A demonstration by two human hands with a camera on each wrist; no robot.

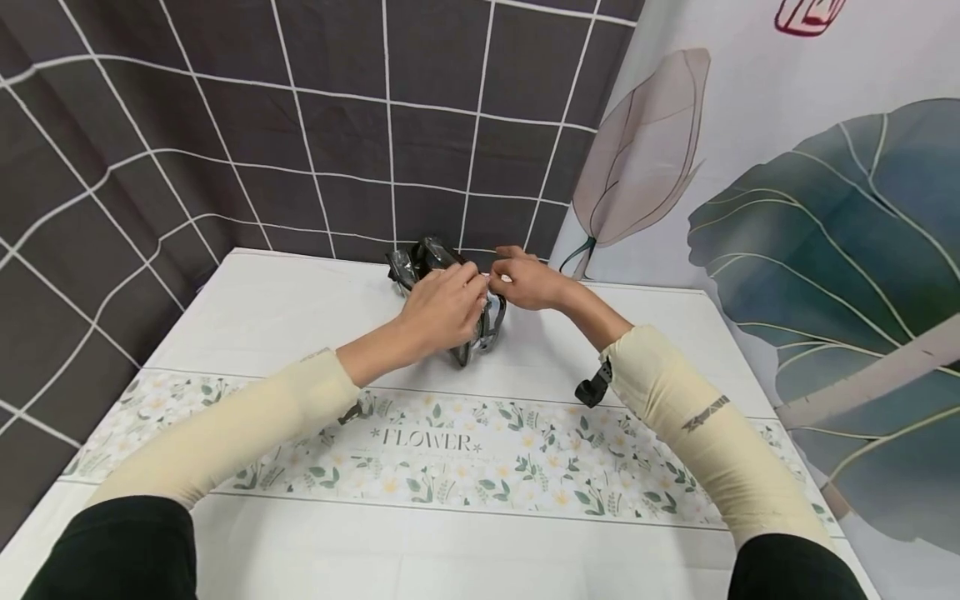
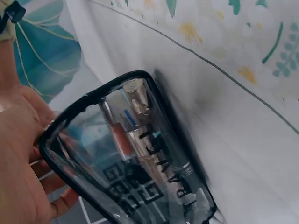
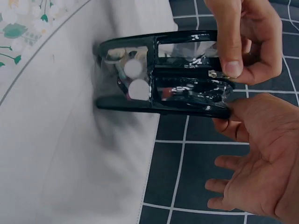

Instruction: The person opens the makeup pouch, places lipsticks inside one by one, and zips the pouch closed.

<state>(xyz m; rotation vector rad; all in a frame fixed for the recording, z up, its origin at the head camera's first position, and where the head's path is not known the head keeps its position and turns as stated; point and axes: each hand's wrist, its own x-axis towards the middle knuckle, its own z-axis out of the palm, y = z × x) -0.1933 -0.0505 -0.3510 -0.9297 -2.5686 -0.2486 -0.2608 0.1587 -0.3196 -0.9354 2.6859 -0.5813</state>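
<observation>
A clear plastic toiletry bag (image 1: 487,321) with black piping stands on the white table. In the left wrist view its side bears the word "TRAVEL", and a gold-capped tube (image 2: 134,88) and other small items show through. My left hand (image 1: 450,304) is at the near side of the bag's top. In the right wrist view its thumb and curled fingers pinch the metal zipper pull (image 3: 216,73). My right hand (image 1: 525,279) grips the bag's top corner between thumb and index finger, the other fingers spread. Pale round things (image 3: 139,89) lie inside the bag.
The bag stands near the table's far edge, where a dark grid curtain (image 1: 337,142) hangs. A flower-printed strip (image 1: 465,467) crosses the white tabletop (image 1: 315,308). A wall hanging with large leaves (image 1: 840,217) covers the right side. A black strap (image 1: 592,387) hangs under my right forearm.
</observation>
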